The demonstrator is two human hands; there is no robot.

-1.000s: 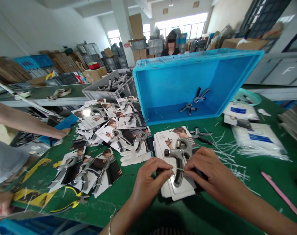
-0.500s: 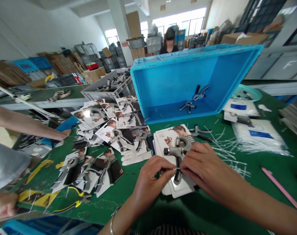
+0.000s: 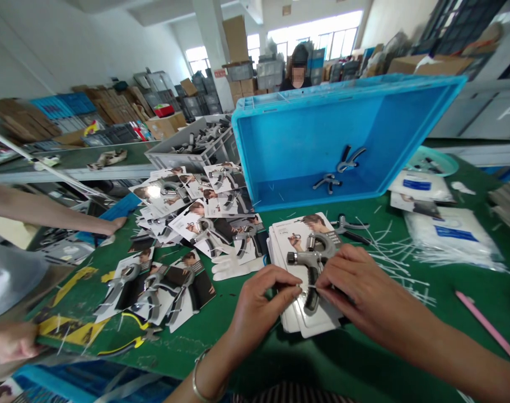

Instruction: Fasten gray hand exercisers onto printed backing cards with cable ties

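Note:
A grey and black hand grip strengthener (image 3: 305, 258) lies on the topmost printed card (image 3: 286, 238) of a small stack in front of me. A thin white cable tie (image 3: 312, 286) crosses its black handle. My left hand (image 3: 265, 296) pinches near the tie's left end, thumb and forefinger together just left of the handle. At the tie's right side, my right hand (image 3: 355, 280) has its fingertips closed against the handle, partly covering the strengthener's right portion. Loose white cable ties (image 3: 389, 252) and another grip strengthener (image 3: 347, 226) lie beyond my right hand.
A blue crate (image 3: 296, 145) on its side holds two grip strengtheners. Carded strengtheners (image 3: 204, 229), a white glove (image 3: 233, 267) and yellow-handled cutters (image 3: 143, 336) are on the left. Bagged ties (image 3: 452, 232) and a pink stick (image 3: 485, 324) lie right. A co-worker's arm (image 3: 70, 215) reaches in.
The view has shifted slightly, moving the scene rightward. My left fingertips are a little farther from the handle, and more of the white tie shows between them and it.

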